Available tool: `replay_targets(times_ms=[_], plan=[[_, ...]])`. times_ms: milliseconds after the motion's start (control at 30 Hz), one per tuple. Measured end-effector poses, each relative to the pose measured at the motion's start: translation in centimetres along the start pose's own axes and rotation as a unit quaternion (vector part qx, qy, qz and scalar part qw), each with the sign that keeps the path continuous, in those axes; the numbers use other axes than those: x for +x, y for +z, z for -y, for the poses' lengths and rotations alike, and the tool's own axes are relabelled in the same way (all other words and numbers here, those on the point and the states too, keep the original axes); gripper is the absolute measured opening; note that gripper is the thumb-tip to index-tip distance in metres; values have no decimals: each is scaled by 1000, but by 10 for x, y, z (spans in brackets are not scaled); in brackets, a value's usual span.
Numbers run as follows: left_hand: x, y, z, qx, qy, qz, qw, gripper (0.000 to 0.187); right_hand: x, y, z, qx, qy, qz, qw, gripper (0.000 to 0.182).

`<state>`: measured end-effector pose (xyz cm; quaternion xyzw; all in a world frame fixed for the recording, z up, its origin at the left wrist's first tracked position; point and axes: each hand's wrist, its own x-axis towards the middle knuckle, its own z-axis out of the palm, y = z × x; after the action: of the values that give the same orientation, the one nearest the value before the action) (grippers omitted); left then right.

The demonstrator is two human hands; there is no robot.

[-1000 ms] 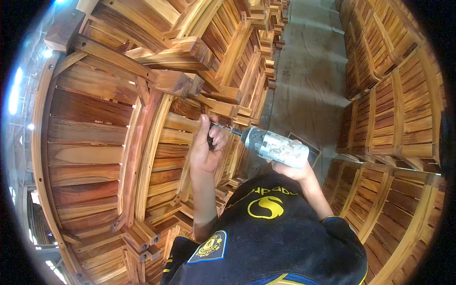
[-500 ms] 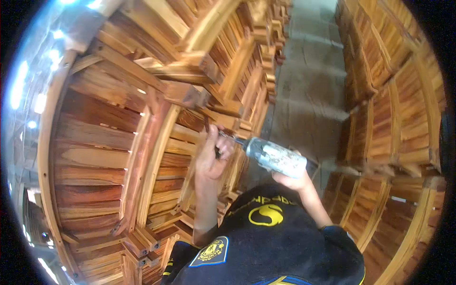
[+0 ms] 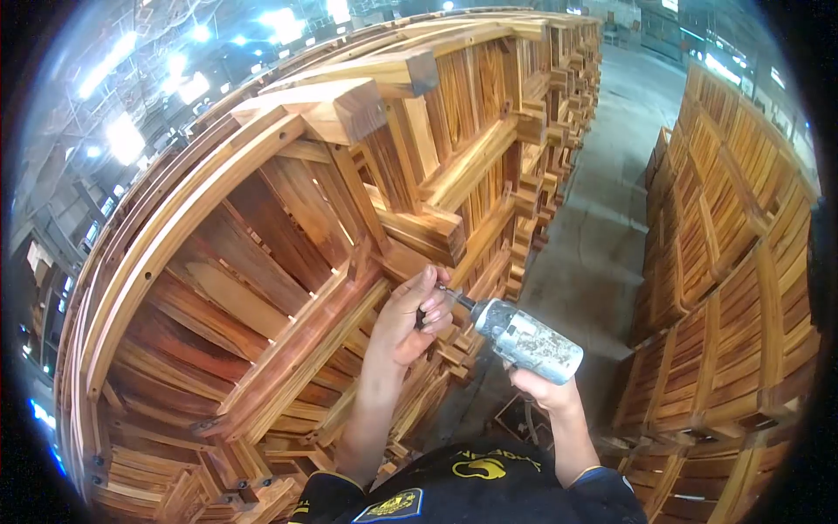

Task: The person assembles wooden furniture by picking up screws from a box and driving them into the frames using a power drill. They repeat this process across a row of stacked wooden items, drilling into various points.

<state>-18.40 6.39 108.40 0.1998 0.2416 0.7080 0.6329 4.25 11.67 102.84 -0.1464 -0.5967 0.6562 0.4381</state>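
Against the stacked wooden chair frames [image 3: 288, 288], a silver power drill [image 3: 528, 341] points its bit [image 3: 454, 297] left and slightly upward at a slat joint. Gripping the drill from beneath is the right hand [image 3: 541, 389], its fingers wrapped closed around the tool's underside. At the bit's tip sits the left hand [image 3: 410, 319], fingers curled and pinched on something small and dark (too small to identify). Beyond, a concrete floor aisle [image 3: 602, 227] runs between this stack and another stack of frames [image 3: 733, 288] to the right.
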Motion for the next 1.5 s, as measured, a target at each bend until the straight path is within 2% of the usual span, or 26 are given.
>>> replay_targets(times_ms=[167, 233, 333, 400, 467, 500, 533, 600, 633, 667, 733, 767, 867, 933, 1000, 1033, 1067, 1267, 1367, 1500], plan=[[2, 35, -26, 19, 44, 10, 999, 25, 27, 2, 21, -45, -2, 29, 999, 24], [6, 45, -33, 28, 69, -3, 997, 28, 37, 7, 32, -101, -57, 35, 993, 22], [4, 68, -38, 63, 129, -28, 989, 31, 45, 4, 26, -128, -74, 8, 989, 22], [5, 77, -40, 86, 144, -32, 985, 36, 52, 8, 40, -103, -79, 38, 991, 22], [8, 83, -43, 61, 162, 40, 984, 38, 56, 11, 45, -134, -101, 6, 986, 22], [7, 88, -46, 70, 171, 35, 982, 39, 62, 12, 47, -150, -157, 16, 976, 21], [6, 91, -47, 71, 171, 36, 982, 39, 61, 13, 51, -150, -159, 15, 976, 21], [5, 96, -52, 42, 180, 71, 980, 37, 60, 16, 61, -50, -53, 15, 997, 21], [3, 100, -53, 68, 194, 60, 977, 35, 61, 16, 60, -117, -96, 7, 988, 25], [1, 99, -53, 71, 198, 64, 975, 35, 61, 18, 60, -115, -102, 9, 988, 25], [-3, 98, -52, 89, 209, 57, 972, 34, 58, 20, 60, -19, -103, 3, 994, 31], [-3, 98, -51, 97, 216, 44, 971, 33, 58, 12, 51, -36, -93, 20, 995, 38], [4, 105, -58, 92, 211, 20, 973, 33, 71, 15, 53, -92, -139, 2, 986, 38], [13, 106, -64, 71, 213, 45, 973, 33, 80, 19, 65, -127, -122, 28, 984, 38], [19, 109, -69, 52, 216, 74, 972, 33, 92, 26, 75, 3, -112, 60, 992, 36], [21, 111, -71, 36, 215, 101, 971, 32, 94, 32, 81, 47, -89, 45, 994, 37], [23, 113, -73, 21, 214, 127, 968, 32, 98, 31, 82, 46, -90, 46, 994, 37], [30, 120, -78, -46, 210, 150, 965, 32, 112, 29, 84, -75, -139, 27, 987, 34], [33, 116, -77, -48, 214, 161, 962, 33, 115, 28, 87, -74, -116, 36, 990, 33], [34, 116, -77, -53, 211, 162, 962, 33, 117, 33, 95, -63, -135, 33, 988, 31]])
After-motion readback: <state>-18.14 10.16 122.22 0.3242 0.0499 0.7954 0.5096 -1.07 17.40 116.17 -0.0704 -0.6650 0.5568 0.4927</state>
